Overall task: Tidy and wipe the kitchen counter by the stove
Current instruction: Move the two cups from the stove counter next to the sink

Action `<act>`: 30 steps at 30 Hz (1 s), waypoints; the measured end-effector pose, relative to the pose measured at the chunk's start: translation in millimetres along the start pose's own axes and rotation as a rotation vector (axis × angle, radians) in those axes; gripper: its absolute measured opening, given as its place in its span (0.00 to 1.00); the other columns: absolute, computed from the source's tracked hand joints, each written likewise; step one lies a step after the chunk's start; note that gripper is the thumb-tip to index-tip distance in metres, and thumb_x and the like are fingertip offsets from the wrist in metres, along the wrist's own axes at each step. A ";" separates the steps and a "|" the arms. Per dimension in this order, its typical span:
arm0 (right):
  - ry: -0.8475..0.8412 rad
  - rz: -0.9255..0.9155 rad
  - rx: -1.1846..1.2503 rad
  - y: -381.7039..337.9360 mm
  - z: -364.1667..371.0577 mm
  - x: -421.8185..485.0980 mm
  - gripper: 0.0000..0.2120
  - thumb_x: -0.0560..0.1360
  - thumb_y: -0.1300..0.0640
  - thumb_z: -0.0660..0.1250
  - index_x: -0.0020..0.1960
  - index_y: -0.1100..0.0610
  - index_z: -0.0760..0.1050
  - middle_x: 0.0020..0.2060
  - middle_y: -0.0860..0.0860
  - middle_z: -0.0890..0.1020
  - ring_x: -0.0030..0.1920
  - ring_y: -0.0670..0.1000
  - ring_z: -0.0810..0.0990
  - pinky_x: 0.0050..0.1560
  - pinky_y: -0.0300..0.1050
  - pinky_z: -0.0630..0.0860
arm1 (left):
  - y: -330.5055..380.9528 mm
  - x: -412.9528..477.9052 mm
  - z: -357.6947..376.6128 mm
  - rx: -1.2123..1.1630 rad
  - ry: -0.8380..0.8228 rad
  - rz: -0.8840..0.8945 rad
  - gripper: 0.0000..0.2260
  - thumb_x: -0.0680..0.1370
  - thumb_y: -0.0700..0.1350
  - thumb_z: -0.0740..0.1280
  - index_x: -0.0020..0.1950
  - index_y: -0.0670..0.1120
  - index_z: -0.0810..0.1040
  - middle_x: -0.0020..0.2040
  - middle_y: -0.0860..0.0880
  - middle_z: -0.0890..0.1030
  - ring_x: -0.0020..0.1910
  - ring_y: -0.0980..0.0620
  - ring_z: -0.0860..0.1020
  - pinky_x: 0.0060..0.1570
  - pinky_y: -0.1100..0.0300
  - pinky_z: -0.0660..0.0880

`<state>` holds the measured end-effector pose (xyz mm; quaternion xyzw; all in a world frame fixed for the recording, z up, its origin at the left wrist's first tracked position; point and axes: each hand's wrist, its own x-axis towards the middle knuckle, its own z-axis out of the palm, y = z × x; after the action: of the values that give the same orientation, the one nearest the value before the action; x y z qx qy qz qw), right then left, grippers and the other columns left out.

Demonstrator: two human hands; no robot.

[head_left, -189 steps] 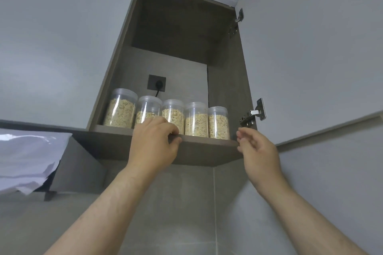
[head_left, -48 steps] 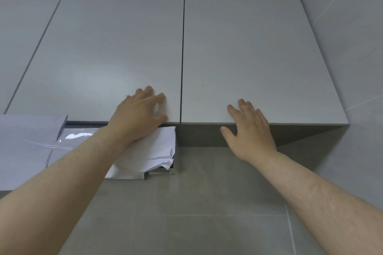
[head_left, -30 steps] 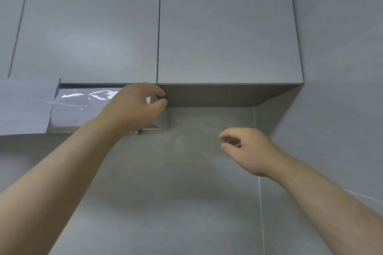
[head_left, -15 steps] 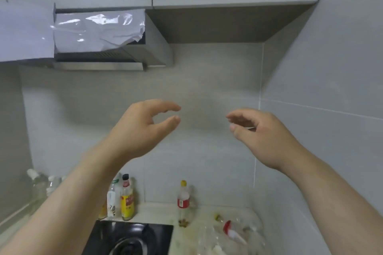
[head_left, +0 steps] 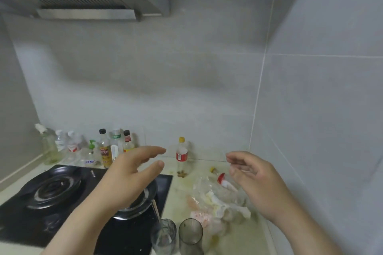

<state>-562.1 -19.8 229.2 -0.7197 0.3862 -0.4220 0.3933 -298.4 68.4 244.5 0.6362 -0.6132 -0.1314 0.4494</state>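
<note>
While wrappers wait lower right, we hold left hand and right hand empty, fingers loosely parted, ready to gather.

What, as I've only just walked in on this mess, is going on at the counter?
A person has both hands raised over the counter, holding nothing. The left hand hovers open above the right burner of the stove; the right hand, fingers loosely curled, hangs over a heap of crumpled plastic and paper. A yellow-capped bottle stands by the wall, and two glasses stand at the front. The stained counter is not yet wiped.
</note>
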 end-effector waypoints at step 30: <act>-0.315 0.499 -0.261 206.5 113.4 -32.5 0.27 0.75 0.54 0.69 0.72 0.46 0.66 0.66 0.38 0.70 0.66 0.39 0.70 0.52 0.24 0.68 | -205.8 -46.2 88.0 0.086 -0.378 -0.504 0.31 0.74 0.50 0.73 0.75 0.51 0.67 0.70 0.57 0.71 0.64 0.62 0.70 0.60 0.70 0.65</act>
<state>-516.3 -44.7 -2.9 -0.7037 0.5359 -0.1429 0.4441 -235.2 41.7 26.5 0.7509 -0.5141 -0.3281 0.2535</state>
